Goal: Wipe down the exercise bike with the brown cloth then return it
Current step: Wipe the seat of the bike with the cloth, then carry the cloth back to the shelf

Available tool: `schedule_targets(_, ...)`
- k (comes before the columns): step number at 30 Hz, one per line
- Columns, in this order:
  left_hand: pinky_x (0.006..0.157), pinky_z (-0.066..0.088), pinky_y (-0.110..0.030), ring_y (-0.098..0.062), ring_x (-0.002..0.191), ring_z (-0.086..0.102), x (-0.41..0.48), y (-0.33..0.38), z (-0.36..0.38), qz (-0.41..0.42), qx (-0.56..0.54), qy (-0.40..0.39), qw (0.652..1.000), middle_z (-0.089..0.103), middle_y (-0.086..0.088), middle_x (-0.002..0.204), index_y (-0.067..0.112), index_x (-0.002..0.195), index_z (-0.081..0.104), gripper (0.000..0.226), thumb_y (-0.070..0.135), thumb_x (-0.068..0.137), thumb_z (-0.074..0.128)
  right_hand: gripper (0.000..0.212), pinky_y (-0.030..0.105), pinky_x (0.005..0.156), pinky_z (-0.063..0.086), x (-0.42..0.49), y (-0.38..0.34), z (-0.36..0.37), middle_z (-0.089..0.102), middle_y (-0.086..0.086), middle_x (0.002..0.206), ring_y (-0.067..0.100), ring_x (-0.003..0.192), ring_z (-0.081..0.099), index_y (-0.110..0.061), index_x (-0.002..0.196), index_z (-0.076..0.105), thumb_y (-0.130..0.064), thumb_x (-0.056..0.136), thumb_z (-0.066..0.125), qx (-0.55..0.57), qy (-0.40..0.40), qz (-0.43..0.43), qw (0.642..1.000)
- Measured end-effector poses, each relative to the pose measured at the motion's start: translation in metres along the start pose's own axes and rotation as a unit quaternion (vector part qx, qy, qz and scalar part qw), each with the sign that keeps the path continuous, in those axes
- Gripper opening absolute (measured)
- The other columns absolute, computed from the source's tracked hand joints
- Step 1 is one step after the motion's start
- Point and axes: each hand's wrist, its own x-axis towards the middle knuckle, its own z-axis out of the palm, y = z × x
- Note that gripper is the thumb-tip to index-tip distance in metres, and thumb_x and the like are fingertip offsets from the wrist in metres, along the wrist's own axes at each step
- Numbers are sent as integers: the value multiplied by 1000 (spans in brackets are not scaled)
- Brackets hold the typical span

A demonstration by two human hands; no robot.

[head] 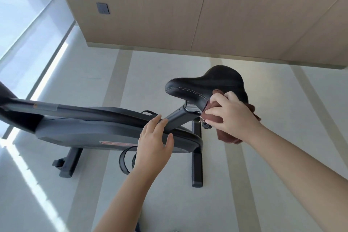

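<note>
Nearest me are my two bare forearms, coming up from the bottom edge. My left hand (153, 143) is spread, fingers loosely straight and holding nothing. Its fingertips are at the seat post (177, 115) of the exercise bike (94, 128), and I cannot tell whether they touch it. The bike's dark body stretches away to the left on the pale floor (244, 175).

Further right, the black saddle (203, 84) tops the post. The brown cloth (227, 136) is bunched against the saddle's underside, where it meets the post. My right hand (231, 117) grips the cloth, fingers curled into it.

I judge the wiping step is in hand, working on the saddle mount. The frame, handlebar and base probably remain, and the cloth is not yet returned. The next move calls for dragging the cloth down the post, minding the adjuster knob just below my fingers, with the left hand bracing the bike.
</note>
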Motion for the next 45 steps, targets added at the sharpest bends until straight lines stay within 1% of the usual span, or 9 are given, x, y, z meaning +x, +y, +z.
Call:
schedule_targets(4, 96, 41, -44, -23, 127, 33, -6, 19, -3, 36, -11, -29, 999, 42, -7, 138, 8, 124, 51, 39, 13, 86, 57, 16, 38, 61, 51, -50, -2, -5, 60, 7, 100, 32, 81, 50, -15, 84, 74, -27, 74, 75, 28, -4, 65, 998)
schedule_targets(7, 103, 33, -42, -25, 126, 34, -7, 26, -11, 61, 12, -33, 998, 42, -8, 138, 8, 124, 51, 39, 14, 86, 57, 19, 40, 73, 49, -69, 3, -4, 57, 6, 103, 27, 91, 47, -14, 91, 73, -28, 78, 72, 52, -11, 147, 988)
schedule_targets(15, 104, 28, -37, -25, 125, 36, 3, 46, -19, 109, 49, -46, 992, 40, -6, 140, 10, 126, 49, 40, 15, 87, 55, 25, 28, 85, 39, -5, 0, -8, 53, 9, 109, 30, 98, 50, -13, 103, 69, -25, 81, 68, 173, 218, 259, 925)
schedule_targets(18, 102, 29, -37, -24, 126, 35, 14, 54, -17, 121, 62, -50, 989, 39, -6, 141, 10, 127, 48, 40, 16, 88, 54, 29, 31, 80, 40, 8, 3, 3, 51, 7, 115, 33, 100, 44, -17, 110, 67, -29, 83, 65, 141, 171, 335, 916)
schedule_targets(22, 102, 33, -41, -24, 127, 34, 26, 61, -14, 124, 75, -56, 988, 38, -7, 142, 10, 127, 48, 40, 17, 88, 53, 28, 38, 74, 46, -18, -13, 11, 56, 11, 109, 37, 87, 47, -16, 105, 70, -18, 77, 72, 137, 192, 330, 914)
schedule_targets(29, 105, 23, -39, -26, 131, 29, 31, 88, -8, 173, 115, -97, 973, 35, -9, 144, 10, 129, 45, 42, 20, 89, 53, 29, 32, 84, 45, -48, -28, -12, 55, 8, 105, 30, 95, 56, -14, 105, 69, -19, 77, 72, 215, 157, 371, 890)
schedule_targets(35, 104, 29, -40, -26, 128, 34, 31, 107, -8, 167, 61, -121, 977, 42, -10, 138, 9, 127, 47, 42, 17, 87, 55, 30, 37, 85, 48, -61, -37, -56, 53, 3, 103, 27, 94, 57, -17, 105, 69, -22, 76, 74, 208, 190, 407, 869)
schedule_targets(41, 105, 25, -41, -31, 128, 34, 31, 147, -2, 274, 56, -141, 950, 43, -14, 138, 5, 126, 49, 42, 13, 86, 57, 29, 34, 84, 46, -88, -44, -94, 51, 3, 109, 27, 98, 50, -20, 107, 68, -26, 79, 70, 142, 202, 468, 849)
schedule_targets(45, 97, 35, -51, -39, 120, 45, 27, 188, 6, 373, 49, -151, 914, 53, -20, 127, 0, 117, 56, 40, 5, 78, 65, 29, 33, 82, 46, -117, -44, -113, 53, 3, 108, 27, 95, 51, -20, 107, 68, -25, 78, 71, 102, 236, 508, 822)
